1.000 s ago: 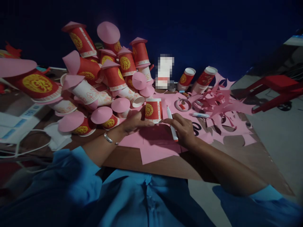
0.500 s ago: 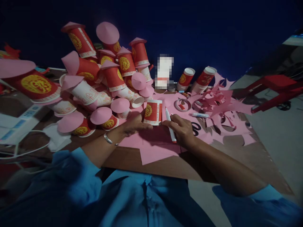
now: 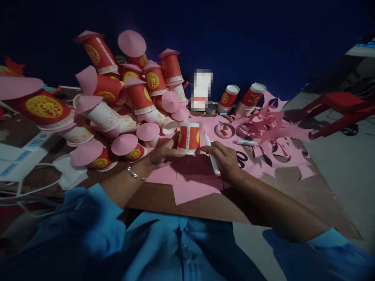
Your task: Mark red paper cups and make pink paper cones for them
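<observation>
My left hand (image 3: 166, 153) is closed on the lower left side of a red paper cup (image 3: 184, 137). The cup stands roughly upright, with a white lettered strip facing me and a gold emblem showing at each edge. A white marker pen (image 3: 211, 152) with red ends is gripped in my right hand (image 3: 224, 158), whose index finger reaches close to the cup's base. The pen slants just right of the cup, apart from it. Beneath both hands lie pink paper sheets (image 3: 193, 189).
Red and white cups with pink paper cones (image 3: 148, 131) crowd the left side. To the right are a tape roll (image 3: 225, 130), another marker (image 3: 247, 143), black-handled scissors (image 3: 241, 159) and pink paper scraps (image 3: 272, 127). Cup stacks (image 3: 252, 98) stand behind; a red stool (image 3: 340, 102) is beyond the table.
The cup has turned in my left hand: its white strip has moved from the right side to the middle, and a second gold emblem shows at right. The marker stays in my right hand.
</observation>
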{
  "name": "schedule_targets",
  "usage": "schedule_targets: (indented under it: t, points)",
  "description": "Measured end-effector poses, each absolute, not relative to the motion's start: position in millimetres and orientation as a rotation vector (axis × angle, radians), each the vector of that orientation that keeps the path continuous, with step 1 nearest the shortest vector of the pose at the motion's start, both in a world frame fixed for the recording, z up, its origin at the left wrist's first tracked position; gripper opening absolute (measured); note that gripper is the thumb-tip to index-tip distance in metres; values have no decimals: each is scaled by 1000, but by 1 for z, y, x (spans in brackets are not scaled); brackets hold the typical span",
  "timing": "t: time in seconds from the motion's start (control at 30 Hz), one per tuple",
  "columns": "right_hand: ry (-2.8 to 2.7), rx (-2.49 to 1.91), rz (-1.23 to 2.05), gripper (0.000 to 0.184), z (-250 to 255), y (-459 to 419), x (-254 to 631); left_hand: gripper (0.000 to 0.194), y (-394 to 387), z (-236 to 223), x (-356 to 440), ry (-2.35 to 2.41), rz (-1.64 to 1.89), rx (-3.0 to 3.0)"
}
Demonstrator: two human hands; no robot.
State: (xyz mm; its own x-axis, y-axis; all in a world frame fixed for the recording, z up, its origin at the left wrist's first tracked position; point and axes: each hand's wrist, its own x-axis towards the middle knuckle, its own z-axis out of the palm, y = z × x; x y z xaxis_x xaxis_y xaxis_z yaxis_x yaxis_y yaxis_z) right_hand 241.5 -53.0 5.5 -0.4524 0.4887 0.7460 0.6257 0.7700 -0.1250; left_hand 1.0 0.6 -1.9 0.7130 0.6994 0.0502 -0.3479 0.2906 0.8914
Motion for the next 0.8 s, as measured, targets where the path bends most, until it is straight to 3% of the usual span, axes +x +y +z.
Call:
schedule_targets:
  t: [0.37,0.63,0.8]
  points:
    - [-2166,-835,-239,21,4,-53,242,96,-3,4,6,546,721,1099]
    - [-2110,-874,-240,26,3,-50,243,64,-1,5,3,433,781,1009]
    - [-2115,-938,-178,21,2,-50,244,73,1,0,2,397,744,1022]
